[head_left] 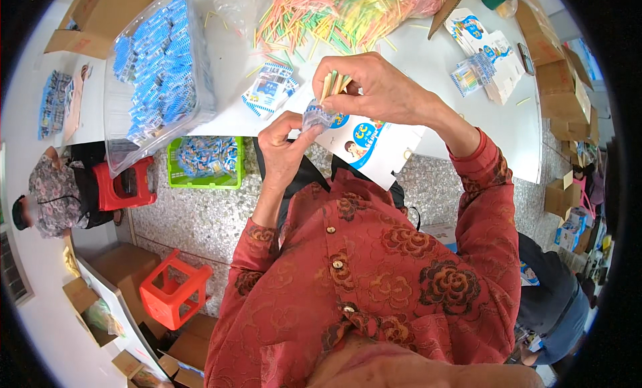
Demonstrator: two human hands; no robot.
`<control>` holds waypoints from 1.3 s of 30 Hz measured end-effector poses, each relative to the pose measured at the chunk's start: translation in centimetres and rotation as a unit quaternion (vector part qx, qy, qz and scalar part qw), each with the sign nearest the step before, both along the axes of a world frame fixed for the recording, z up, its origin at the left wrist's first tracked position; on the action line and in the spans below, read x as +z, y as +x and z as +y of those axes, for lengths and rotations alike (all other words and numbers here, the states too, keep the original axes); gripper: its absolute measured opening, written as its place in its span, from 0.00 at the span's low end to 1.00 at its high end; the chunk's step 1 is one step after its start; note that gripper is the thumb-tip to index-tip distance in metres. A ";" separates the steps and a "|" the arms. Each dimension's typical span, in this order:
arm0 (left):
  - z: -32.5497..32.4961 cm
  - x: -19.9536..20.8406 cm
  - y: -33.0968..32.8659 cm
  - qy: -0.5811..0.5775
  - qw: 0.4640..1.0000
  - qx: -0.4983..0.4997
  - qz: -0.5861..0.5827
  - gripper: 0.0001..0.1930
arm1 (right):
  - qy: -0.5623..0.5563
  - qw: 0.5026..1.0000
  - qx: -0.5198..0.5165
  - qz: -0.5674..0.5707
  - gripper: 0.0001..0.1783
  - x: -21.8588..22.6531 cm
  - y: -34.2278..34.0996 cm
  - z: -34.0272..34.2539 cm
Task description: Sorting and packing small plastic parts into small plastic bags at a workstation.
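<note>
My right hand (381, 87) grips a small bunch of thin coloured sticks (332, 82), their lower ends pushed into a small clear plastic packet (314, 114). My left hand (284, 144) holds that packet from below, fingers pinched on it. Both hands are raised over the white table's near edge (468, 154), above a white printed card (374, 147). A big heap of loose coloured sticks (341, 13) lies further back on the table.
A clear bin of blue packets (160, 60) stands at the left of the table. A green basket (204, 162) and red stools (170, 294) sit on the speckled floor. Cardboard boxes (562, 87) line the right. Another person (53, 194) sits at the left.
</note>
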State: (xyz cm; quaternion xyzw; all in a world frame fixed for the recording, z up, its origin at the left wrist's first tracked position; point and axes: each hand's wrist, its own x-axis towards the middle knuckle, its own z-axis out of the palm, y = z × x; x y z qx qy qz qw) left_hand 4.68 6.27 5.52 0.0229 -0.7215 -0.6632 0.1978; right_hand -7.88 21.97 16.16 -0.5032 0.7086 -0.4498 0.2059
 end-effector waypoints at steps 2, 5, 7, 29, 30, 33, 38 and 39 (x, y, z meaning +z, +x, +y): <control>0.1 0.1 -0.1 0.001 1.000 -0.002 -0.001 0.05 | 0.012 1.000 0.009 0.002 0.06 0.3 0.1 0.0; 0.2 0.0 -0.4 0.015 1.000 -0.008 0.001 0.05 | 0.008 1.000 0.015 -0.001 0.06 0.3 0.2 -0.2; 0.3 -0.1 -0.7 0.028 1.000 -0.010 0.003 0.05 | -0.008 1.000 0.011 -0.008 0.07 0.2 0.2 -0.2; -1.3 -0.6 0.7 0.071 0.997 0.024 0.007 0.10 | 0.236 0.893 -0.257 0.282 0.17 -13.7 -11.4 -0.8; -1.3 -0.7 0.8 0.065 0.997 0.028 0.000 0.10 | 0.245 0.891 -0.243 0.296 0.18 -14.1 -11.3 -1.0; -1.7 -0.5 1.0 0.060 0.997 0.037 -0.005 0.10 | 0.309 0.887 -0.189 0.286 0.23 -12.4 -10.5 -2.3; -1.2 0.2 0.7 0.100 0.993 0.064 0.001 0.03 | 0.415 0.865 -0.158 0.232 0.27 -10.8 -9.7 -2.6; -1.2 -0.1 0.7 0.094 0.994 0.061 -0.001 0.03 | 0.413 0.865 -0.160 0.235 0.26 -10.8 -9.6 -2.7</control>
